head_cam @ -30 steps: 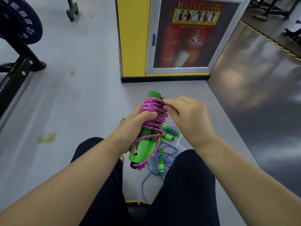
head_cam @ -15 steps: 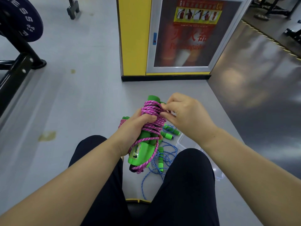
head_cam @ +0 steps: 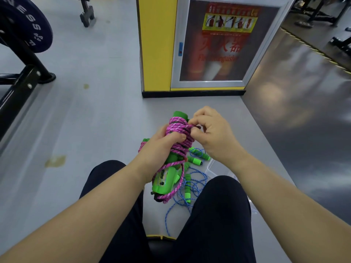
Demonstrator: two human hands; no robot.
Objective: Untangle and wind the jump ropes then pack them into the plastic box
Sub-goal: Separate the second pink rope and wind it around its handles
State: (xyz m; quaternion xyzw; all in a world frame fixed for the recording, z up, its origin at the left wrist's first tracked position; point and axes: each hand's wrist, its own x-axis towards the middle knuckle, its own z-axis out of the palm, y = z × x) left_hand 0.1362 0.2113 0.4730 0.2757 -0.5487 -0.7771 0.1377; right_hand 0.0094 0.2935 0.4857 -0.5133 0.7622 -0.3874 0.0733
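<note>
While my left hand (head_cam: 161, 147) clamps the handles (head_cam: 167, 177), my right hand (head_cam: 212, 133) pinches the pink rope (head_cam: 180, 128) at their top: tuck it under a tight turn.

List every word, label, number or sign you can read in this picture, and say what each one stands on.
"NESS": white letters on the dark weight plate, the word's start cut off by the frame edge.
"Fire", then blurred letters ending in "nguish": red print on the fire extinguisher cabinet door.
Large red Chinese characters above it: too blurred to read.
Yellow instruction sticker: pictures show, text too small.
Green handle label: unreadable.
</note>
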